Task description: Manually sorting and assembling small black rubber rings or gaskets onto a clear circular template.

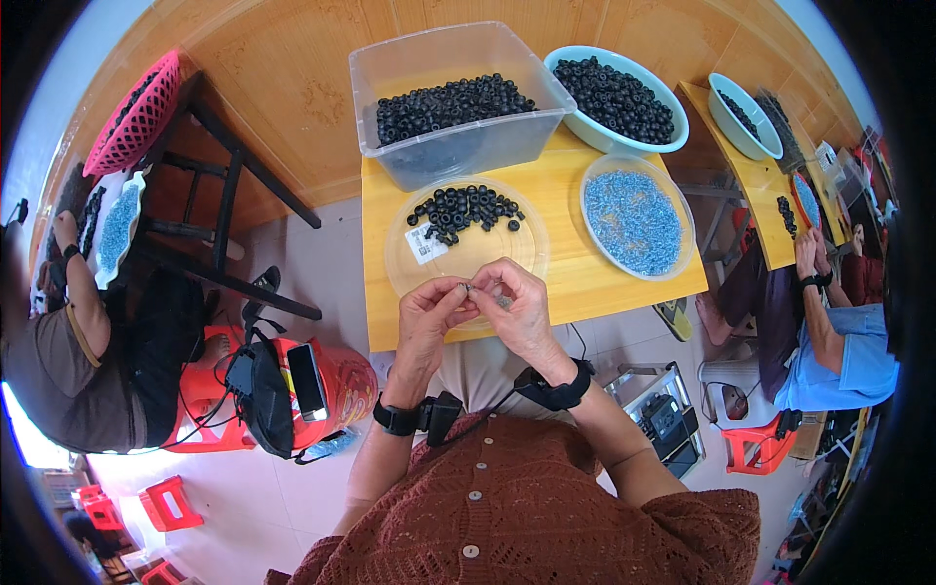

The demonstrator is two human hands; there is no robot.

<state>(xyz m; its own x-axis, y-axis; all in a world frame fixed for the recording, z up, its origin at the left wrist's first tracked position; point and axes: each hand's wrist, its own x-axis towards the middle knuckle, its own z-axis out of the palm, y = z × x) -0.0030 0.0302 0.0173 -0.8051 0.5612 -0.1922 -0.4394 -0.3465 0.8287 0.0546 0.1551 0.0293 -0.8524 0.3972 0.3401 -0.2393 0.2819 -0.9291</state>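
— Hands first: our left hand [429,310] and right hand [515,304] meet over the near edge of the yellow table [565,263]. Thumb and forefinger of each are pressed together, pinching one small part [466,288] between them. It sits at the fingertips, just above the rim of the clear round tray [409,273].

— What is the part?

— Too small to name surely. Probably one of the black rings [466,208] paired with a blue-grey piece. We judge it very light, stiff and smooth, so it could easily slip or roll. It is best held at its outer edge with the fingertips, as we hold it now.

— Containers?

— On the clear round tray, a loose heap of black rings lies at the far side, with a white label beside them. Behind it a clear rectangular tub [458,58] holds a deep layer of the same rings. To its right a pale blue basin [673,132] is also heaped with black rings. Nearer us on the right, a shallow clear dish [593,185] holds a spread of tiny blue-grey pieces [634,219].

— Anything else?

— A person sits at each side, left and right, with similar basins and trays. A red stool [341,380] at our left carries a phone and a dark pouch. We wear wrist straps with cables.
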